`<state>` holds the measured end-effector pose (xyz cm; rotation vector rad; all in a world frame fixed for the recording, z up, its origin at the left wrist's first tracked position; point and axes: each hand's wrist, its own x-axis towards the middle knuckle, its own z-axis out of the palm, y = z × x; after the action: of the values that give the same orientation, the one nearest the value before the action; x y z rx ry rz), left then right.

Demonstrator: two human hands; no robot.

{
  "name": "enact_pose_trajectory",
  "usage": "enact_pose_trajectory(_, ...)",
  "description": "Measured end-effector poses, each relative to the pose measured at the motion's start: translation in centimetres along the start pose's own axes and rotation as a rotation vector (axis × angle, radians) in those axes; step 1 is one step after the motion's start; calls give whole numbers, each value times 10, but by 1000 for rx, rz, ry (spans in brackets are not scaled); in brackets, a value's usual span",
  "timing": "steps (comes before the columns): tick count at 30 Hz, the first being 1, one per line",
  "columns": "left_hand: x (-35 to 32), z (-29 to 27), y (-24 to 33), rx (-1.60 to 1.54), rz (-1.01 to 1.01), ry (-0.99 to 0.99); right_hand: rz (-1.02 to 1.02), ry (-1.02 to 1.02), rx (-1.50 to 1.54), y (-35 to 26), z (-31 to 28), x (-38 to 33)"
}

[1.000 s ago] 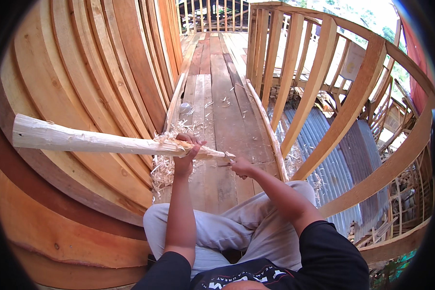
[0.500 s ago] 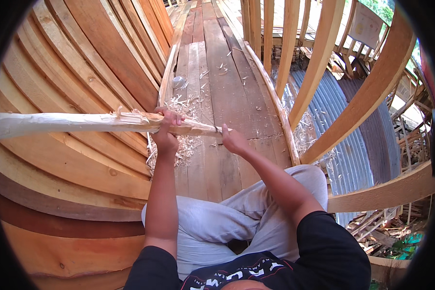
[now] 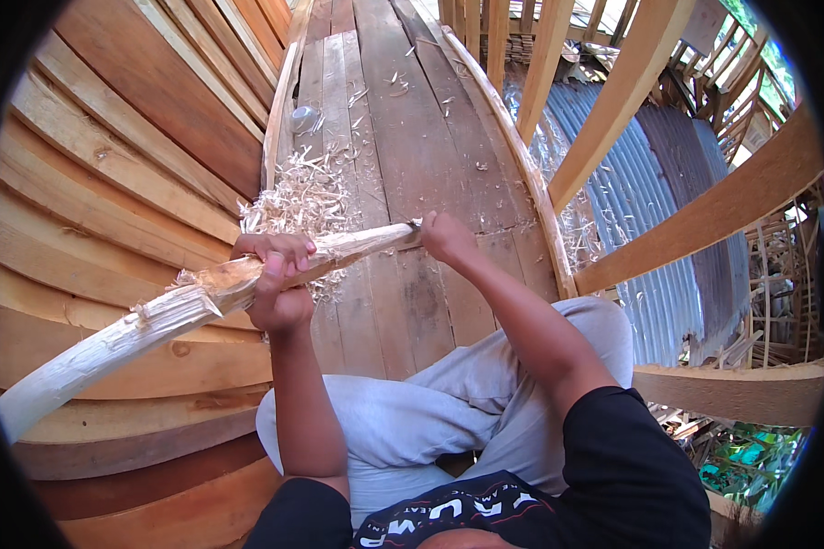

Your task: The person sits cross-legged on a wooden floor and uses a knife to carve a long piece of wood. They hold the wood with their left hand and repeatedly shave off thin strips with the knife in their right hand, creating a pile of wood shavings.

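A long pale wooden pole [image 3: 128,334], stripped and splintered along its length, runs from the lower left up to the middle. My left hand [image 3: 273,279] is wrapped around its middle part. My right hand [image 3: 444,236] is closed at the pole's narrow end; whatever it holds is hidden inside the fist. A heap of light wood shavings [image 3: 302,197] lies on the plank floor [image 3: 403,119] just beyond my left hand. I sit with grey trousers [image 3: 430,412] over bent knees.
Curved plank walls of a wooden boat hull [image 3: 110,146] rise on the left. Bare wooden ribs [image 3: 632,82] stand on the right, with corrugated metal sheeting [image 3: 650,210] beyond them. A small clear bottle [image 3: 304,119] lies at the floor's left edge.
The pole's far left end has dropped, so it now slopes from lower left up to my right hand. Both hands kept their hold and the view came closer.
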<state>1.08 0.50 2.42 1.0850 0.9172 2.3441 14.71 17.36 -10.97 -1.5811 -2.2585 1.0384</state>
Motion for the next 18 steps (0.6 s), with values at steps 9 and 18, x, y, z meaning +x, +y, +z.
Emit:
enact_pose_trajectory(9,1,-15,-1,-27,11,-2,-13,-10,-74,-8,-3,-10)
enact_pose_trajectory(18,3,-23,0,-28,-1,26,-25,-62,-75,-24,-11,-18)
